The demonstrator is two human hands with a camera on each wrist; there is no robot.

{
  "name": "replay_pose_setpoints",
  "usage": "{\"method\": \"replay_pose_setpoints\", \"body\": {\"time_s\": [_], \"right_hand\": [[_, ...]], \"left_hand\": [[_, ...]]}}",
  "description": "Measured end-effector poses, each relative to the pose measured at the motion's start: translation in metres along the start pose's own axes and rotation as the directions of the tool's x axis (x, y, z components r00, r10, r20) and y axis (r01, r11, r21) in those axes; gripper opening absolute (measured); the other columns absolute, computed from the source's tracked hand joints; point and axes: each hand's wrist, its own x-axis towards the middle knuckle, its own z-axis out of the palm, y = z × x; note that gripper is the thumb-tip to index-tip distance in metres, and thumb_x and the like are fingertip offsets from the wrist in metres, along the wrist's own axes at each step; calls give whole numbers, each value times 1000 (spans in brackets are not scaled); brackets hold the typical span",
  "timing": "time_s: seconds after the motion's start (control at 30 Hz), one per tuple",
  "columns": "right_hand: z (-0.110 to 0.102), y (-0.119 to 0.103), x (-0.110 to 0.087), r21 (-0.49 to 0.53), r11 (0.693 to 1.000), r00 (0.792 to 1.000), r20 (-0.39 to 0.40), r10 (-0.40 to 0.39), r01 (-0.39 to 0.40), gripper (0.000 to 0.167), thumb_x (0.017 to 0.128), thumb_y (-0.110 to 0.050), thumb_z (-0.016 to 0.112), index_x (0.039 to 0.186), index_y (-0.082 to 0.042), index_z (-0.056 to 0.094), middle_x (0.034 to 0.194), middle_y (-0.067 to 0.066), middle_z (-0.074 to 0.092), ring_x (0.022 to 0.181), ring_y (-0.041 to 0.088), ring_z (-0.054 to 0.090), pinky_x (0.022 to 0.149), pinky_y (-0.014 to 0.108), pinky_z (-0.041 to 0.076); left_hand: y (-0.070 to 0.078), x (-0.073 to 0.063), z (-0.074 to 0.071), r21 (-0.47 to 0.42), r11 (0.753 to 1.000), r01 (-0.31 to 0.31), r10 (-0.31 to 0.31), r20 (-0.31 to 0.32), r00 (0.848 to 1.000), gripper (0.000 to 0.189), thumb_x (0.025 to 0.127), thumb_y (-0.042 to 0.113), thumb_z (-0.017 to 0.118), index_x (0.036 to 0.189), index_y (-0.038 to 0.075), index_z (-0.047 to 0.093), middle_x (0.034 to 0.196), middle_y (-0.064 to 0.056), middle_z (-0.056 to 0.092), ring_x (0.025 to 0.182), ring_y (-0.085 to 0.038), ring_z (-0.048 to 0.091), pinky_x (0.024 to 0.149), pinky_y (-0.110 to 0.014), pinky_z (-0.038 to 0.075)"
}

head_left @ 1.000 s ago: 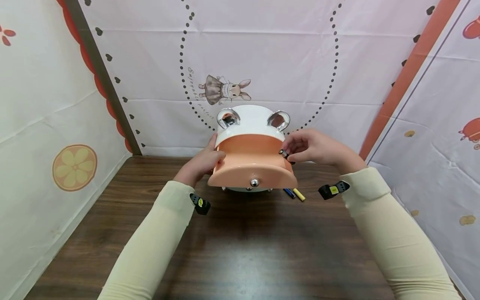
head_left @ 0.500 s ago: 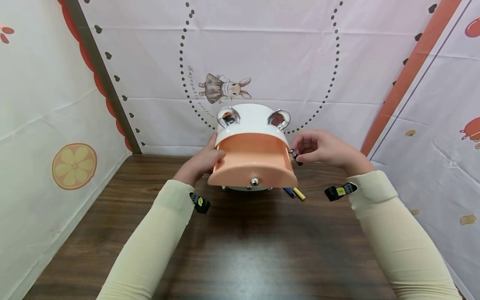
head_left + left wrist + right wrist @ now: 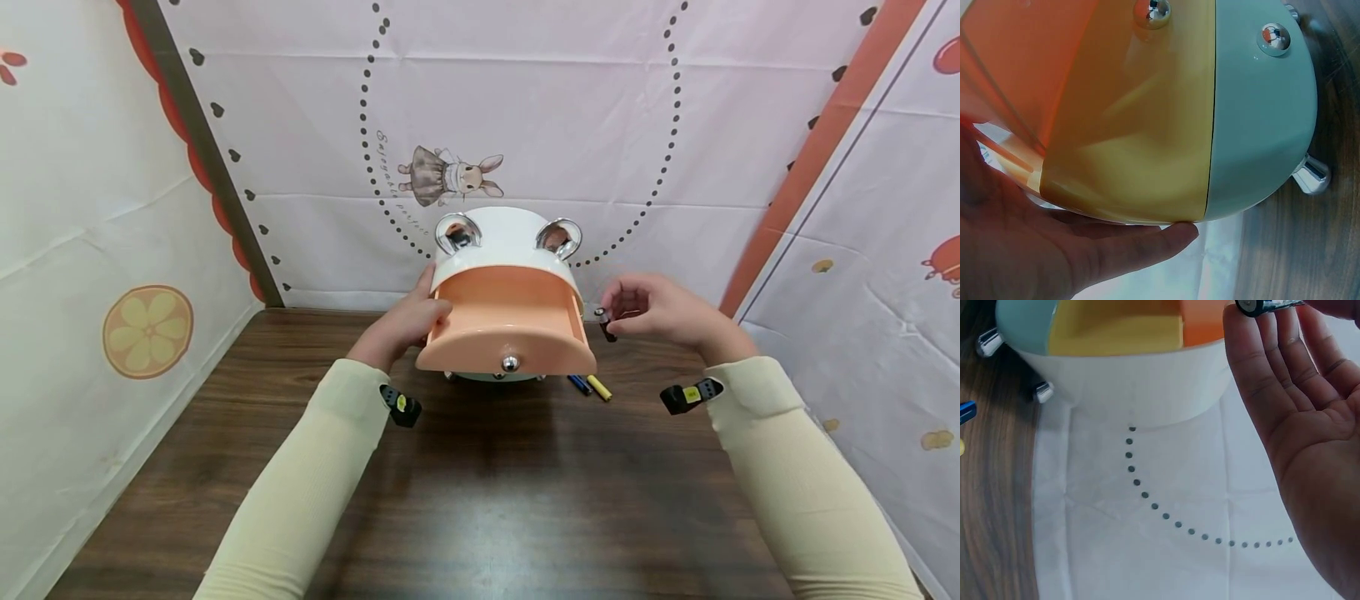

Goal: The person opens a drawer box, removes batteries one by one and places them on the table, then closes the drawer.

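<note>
L hand (image 3: 401, 327) grips L side of the white cabinet (image 3: 498, 236): thumb at front, over the side edge of the peach drawer (image 3: 501, 348), fingers laid along the outer wall; L wrist view shows one fingertip touching nr the seam betw. yellow front (image 3: 1141, 119) & teal front (image 3: 1260, 119). R hand (image 3: 656, 312) pinches a dark battery (image 3: 605, 326) w/ silver end, betw. thumb & fingers; in R wrist view its end shows at top edge of frame, rest of it partly hidden by the hand. Battery pos.: in air just to R of cabinet, outside the peach drawer, tilted, silver end up & toward cabinet. Peach drawer = top one, pulled well out; round silver knob (image 3: 510, 364) mid-front. Yellow & teal fronts below it, both flush w/ one another, each w/ own silver knob. Cabinet stands on short silver feet, one seen clearly at lower side, silver foot (image 3: 1313, 175); two silver rings on top, L ring (image 3: 457, 234) & R ring (image 3: 558, 239). On dark wood table (image 3: 487, 492), R of cabinet nr its front: blue battery (image 3: 579, 384) & yellow battery (image 3: 599, 388), lying side by side, blue one nearer cabinet. Behind: white printed cloth (image 3: 525, 108) w/ dotted curves & a rabbit figure (image 3: 452, 177). Black wrist units on both sleeves.
</note>
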Motion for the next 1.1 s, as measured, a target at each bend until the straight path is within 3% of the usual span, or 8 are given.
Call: {"method": "replay_pose_setpoints", "body": {"time_s": [0.33, 0.47, 0.6, 0.73, 0.93, 1.1], "right_hand": [[5, 17, -7, 31, 998, 999, -18, 51, -51, 21, 83, 0, 69, 100, 2, 58, 86, 7, 61, 79, 14, 60, 71, 27, 53], [8, 23, -10, 47, 996, 997, -15, 71, -70, 21, 84, 0, 69, 101, 4, 58, 88, 9, 61, 80, 13, 60, 72, 29, 54], [10, 34, -12, 35, 995, 996, -17, 92, -91, 21, 84, -1, 69, 102, 4, 59, 90, 14, 61, 80, 14, 61, 73, 30, 55], [13, 46, -16, 18, 992, 991, -31, 127, -126, 22, 84, -4, 70, 102, 3, 59, 92, 14, 62, 82, 15, 62, 73, 29, 55], [17, 60, -22, 67, 980, 981, -36, 191, -189, 23, 86, -6, 68, 105, 3, 58, 95, 11, 62, 86, 16, 63, 76, 34, 55], [20, 72, -25, 62, 976, 977, -44, 209, -207, 19, 88, -3, 64, 105, 3, 59, 97, 14, 63, 88, 19, 64, 76, 35, 55]], "left_hand": [[-2, 3, -2, 18, 1000, 8, -8, 5, 1000, 88, 91, 22, 45, 152, 40, -17, 157, -11, 15, 89, -27, 50, 59, -33, 48], [-2, 1, 0, 35, 999, -10, 10, -6, 1000, 89, 90, 24, 45, 152, 40, -17, 161, -7, 7, 112, -30, 46, 72, -35, 48], [0, -1, 0, 38, 999, -12, 12, -9, 1000, 89, 90, 25, 45, 152, 40, -18, 162, -4, 3, 122, -31, 40, 76, -36, 47], [0, -1, 0, 37, 999, -9, 9, -5, 1000, 88, 91, 25, 44, 151, 40, -19, 162, -7, 5, 109, -30, 47, 64, -32, 48], [-1, 1, 0, 27, 1000, -2, 3, -5, 1000, 89, 90, 23, 44, 151, 42, -17, 156, -12, 17, 87, -27, 51, 62, -35, 48], [-1, 1, 0, 25, 1000, -7, 7, -8, 1000, 89, 90, 22, 44, 151, 42, -17, 153, -14, 22, 79, -24, 51, 61, -36, 48]]}}
